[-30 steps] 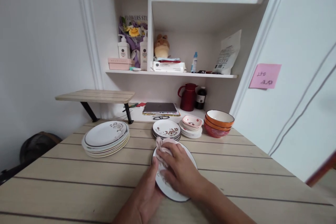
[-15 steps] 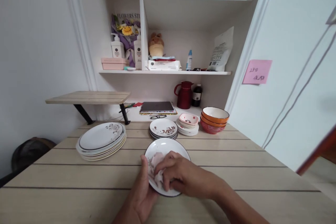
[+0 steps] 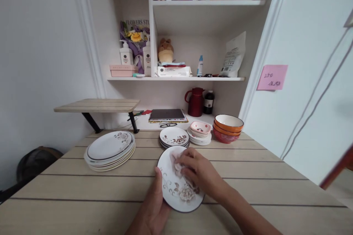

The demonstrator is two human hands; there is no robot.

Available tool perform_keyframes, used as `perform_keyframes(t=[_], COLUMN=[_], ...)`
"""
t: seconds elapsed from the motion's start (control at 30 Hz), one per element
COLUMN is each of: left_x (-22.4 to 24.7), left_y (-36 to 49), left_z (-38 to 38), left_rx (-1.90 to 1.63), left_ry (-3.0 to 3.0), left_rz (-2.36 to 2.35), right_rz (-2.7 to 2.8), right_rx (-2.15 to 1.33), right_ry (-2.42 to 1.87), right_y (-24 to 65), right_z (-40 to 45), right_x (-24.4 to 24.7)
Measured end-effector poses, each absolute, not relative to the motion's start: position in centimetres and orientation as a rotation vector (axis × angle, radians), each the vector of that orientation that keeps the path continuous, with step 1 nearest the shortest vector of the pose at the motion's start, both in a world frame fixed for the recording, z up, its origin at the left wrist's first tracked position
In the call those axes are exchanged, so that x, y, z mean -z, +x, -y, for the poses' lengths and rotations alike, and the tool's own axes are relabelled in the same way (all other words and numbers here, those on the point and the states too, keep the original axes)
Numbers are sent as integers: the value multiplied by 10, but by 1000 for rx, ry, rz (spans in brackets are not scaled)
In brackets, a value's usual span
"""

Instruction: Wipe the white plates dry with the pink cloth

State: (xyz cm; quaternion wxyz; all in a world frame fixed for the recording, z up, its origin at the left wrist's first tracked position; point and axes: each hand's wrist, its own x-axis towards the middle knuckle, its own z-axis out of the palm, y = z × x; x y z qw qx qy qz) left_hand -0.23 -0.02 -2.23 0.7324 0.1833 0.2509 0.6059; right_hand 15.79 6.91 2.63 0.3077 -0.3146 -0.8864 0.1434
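A white plate (image 3: pixel 172 187) with a dark rim and a brown flower pattern is tilted toward me above the table's front part. My left hand (image 3: pixel 154 202) grips its left edge, thumb on the rim and fingers underneath. Pressed on the plate's upper right surface is a crumpled pale cloth or tissue (image 3: pixel 177 165), blurred by motion. My right hand (image 3: pixel 200 172) pinches it with bent fingers. Just behind, a stack of similar small flowered plates (image 3: pixel 172 136) stands on the wooden table.
Large oval plates (image 3: pixel 110 148) are stacked at the left, near a raised wooden shelf (image 3: pixel 96 105). Behind on the right are small saucers (image 3: pixel 200 140) under a pink dish (image 3: pixel 200 127), and orange and red bowls (image 3: pixel 227 126). Glasses (image 3: pixel 168 125), a laptop (image 3: pixel 167 114) and a red jug (image 3: pixel 195 102) stand further back.
My right hand has moved the cloth up and right across the plate, uncovering its flower pattern. The left hand still holds the rim. The whole view has shifted slightly.
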Motion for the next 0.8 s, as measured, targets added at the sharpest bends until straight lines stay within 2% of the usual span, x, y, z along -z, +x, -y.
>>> perform_keyframes(t=[0.13, 0.27, 0.57, 0.7, 0.8], left_x=[24, 23, 19, 24, 20], left_y=[1, 3, -7, -5, -2], left_z=[-2, -2, 1, -1, -1], left_rx=[-1303, -1345, -1269, -1281, -1348], left_ry=[415, 384, 364, 393, 385], left_rz=[-508, -476, -482, -503, -651], right_rz=[2153, 2298, 2619, 2733, 2763], right_rx=[-251, -211, -701, -760, -662], right_ry=[-987, -829, -305, -292, -450], right_y=[150, 133, 139, 163, 180], right_z=[-76, -64, -41, -44, -50], right_x=[-15, -17, -39, -49, -54])
